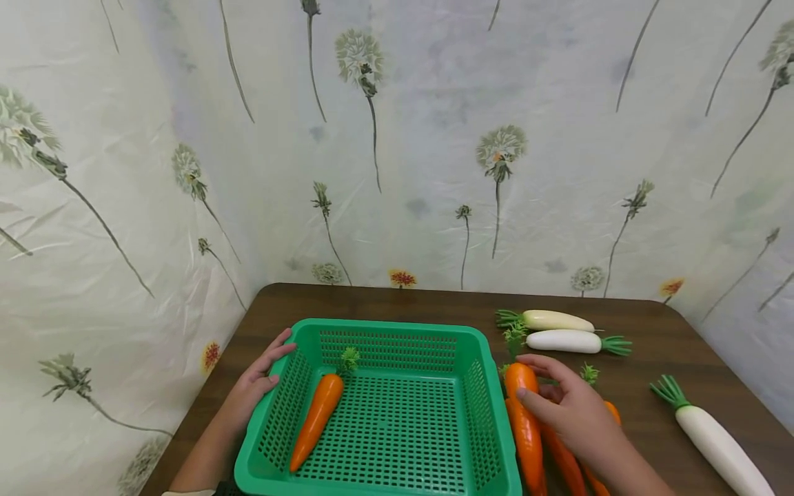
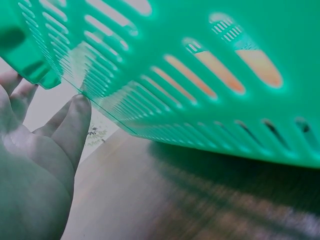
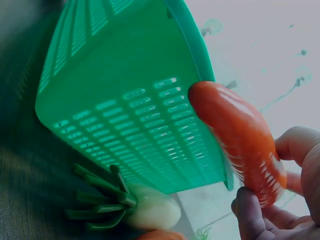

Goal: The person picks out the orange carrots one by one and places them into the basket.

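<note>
My right hand (image 1: 583, 417) pinches an orange carrot (image 1: 526, 420) near its thick top end, just outside the right wall of the green basket (image 1: 384, 325). In the right wrist view, the carrot (image 3: 237, 135) overlaps the basket's rim and the thumb and fingers lie on either side of it. Several more carrots (image 1: 561, 458) lie under and beside that hand, partly hidden by it. One carrot (image 1: 318, 421) with a leafy green top lies inside the basket, at its left. My left hand (image 1: 251, 389) rests at the basket's left rim, fingers fairly straight.
Two white radishes (image 1: 563, 342) with green stems lie behind the carrots. Another white radish (image 1: 722, 448) lies at the right of the dark wooden table (image 1: 645, 324). A flower-printed sheet (image 1: 428, 138) hangs behind the table.
</note>
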Demonstrator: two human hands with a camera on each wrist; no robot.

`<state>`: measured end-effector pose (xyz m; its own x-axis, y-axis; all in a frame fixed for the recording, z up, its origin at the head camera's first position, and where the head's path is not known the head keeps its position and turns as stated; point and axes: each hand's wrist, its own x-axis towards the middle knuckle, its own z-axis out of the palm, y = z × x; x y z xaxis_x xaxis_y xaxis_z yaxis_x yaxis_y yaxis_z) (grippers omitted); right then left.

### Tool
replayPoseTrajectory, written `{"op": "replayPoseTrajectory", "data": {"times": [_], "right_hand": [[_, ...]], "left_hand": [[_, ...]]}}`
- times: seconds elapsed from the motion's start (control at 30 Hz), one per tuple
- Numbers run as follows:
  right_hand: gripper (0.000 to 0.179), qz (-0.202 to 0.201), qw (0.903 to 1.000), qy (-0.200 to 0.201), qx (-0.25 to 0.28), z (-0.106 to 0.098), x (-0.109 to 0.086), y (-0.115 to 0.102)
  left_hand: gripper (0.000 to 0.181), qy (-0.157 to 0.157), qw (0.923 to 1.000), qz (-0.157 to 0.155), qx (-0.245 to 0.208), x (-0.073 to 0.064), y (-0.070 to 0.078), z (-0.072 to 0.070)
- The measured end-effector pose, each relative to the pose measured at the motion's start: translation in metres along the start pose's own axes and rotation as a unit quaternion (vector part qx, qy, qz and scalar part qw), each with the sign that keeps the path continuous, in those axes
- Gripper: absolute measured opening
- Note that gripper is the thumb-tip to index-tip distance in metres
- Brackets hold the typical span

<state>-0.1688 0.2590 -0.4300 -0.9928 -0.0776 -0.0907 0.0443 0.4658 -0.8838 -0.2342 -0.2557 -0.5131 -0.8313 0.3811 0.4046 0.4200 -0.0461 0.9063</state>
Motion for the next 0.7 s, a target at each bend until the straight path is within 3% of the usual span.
{"op": "replayPoseTrajectory", "data": {"times": [0.27,0.7], "right_hand": [[0.063,-0.010,0.9998,-0.008,0.015,0.002,0.002,-0.013],[0.059,-0.032,0.9987,-0.028,0.027,0.015,0.009,-0.028]], "left_hand": [[0.046,-0.003,1.0000,0.008,-0.002,0.001,-0.001,0.000],[0.047,0.005,1.0000,-0.005,-0.002,0.001,-0.001,0.001]]}}
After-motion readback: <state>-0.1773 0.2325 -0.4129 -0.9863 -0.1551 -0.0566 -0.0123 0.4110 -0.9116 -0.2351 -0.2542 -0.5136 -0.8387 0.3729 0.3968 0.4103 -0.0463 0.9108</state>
